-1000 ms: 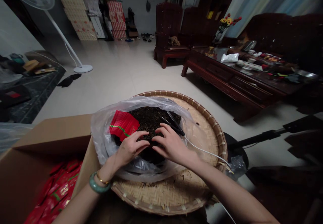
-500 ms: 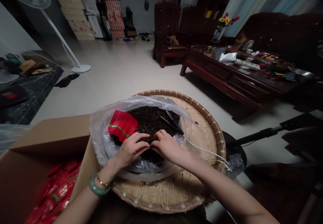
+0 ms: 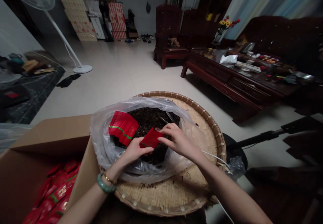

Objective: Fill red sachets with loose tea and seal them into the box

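Between my two hands is a small red packet (image 3: 150,139), held over the tea leaves. My left hand (image 3: 137,149) is closed on its lower left side, thumb on the front. My right hand (image 3: 174,138) pinches its upper right edge. Dark loose tea leaves (image 3: 145,117) fill a clear plastic bag (image 3: 101,143) that stands with its mouth open on a round woven bamboo tray (image 3: 186,190). A fanned stack of red packets (image 3: 122,126) with a green stripe lies on the leaves, left of my hands. Partly hidden behind my right hand is a dark tool with metal prongs (image 3: 169,117).
To the left stands an open cardboard box (image 3: 52,129) holding many red packets (image 3: 57,190). A white cord (image 3: 214,155) crosses the tray's right side. Beyond are a standing fan (image 3: 82,69), a low wooden table (image 3: 214,72) and a wooden chair (image 3: 168,32).
A single red packet now shows between my hands, where none was visible before. My hands have moved apart, the right one up and to the right, covering much of the tool.
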Tool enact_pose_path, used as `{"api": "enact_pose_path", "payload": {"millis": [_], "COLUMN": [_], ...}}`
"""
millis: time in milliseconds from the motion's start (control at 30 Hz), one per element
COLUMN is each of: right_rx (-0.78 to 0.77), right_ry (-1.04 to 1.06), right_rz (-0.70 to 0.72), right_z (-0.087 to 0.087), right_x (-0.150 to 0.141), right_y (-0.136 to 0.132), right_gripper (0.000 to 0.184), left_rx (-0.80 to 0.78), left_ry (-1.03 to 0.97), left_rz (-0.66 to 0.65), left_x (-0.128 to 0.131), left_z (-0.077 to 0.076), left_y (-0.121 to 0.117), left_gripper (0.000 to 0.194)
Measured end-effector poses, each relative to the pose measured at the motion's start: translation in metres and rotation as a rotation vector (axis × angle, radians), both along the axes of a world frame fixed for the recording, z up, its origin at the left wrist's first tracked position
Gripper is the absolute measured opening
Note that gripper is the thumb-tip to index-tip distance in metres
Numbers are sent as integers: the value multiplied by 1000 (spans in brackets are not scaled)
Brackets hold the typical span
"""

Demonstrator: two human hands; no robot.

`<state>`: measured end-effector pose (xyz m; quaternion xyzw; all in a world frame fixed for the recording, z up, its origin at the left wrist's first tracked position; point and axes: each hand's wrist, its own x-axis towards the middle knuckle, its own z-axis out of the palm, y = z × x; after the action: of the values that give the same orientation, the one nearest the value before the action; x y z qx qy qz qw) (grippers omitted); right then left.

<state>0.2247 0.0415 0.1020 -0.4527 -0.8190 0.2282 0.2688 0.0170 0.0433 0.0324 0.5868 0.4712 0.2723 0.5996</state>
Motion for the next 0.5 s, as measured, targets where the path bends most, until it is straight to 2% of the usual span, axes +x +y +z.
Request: {"api": "enact_pose_path", "payload": {"millis": [133, 267, 400, 500], "right_rx": [75, 132, 230, 258], "right_ry": [-164, -280, -284, -315], "right_rz": [95, 176, 140, 124], "right_z": [5, 13, 21, 16], "right_x": [-9, -21, -23, -25], "right_y": [-10, -26, -40, -41], "right_gripper": [14, 11, 14, 13], "left_rx": [199, 364, 431, 437], "left_ry": [79, 115, 59, 24], "left_rz": [5, -52, -50, -45], "left_x": [2, 0, -1, 0], "left_z": [-9, -8, -3, -1], "left_y": [-4, -8, -10, -11], "left_gripper": [25, 18, 25, 27]}}
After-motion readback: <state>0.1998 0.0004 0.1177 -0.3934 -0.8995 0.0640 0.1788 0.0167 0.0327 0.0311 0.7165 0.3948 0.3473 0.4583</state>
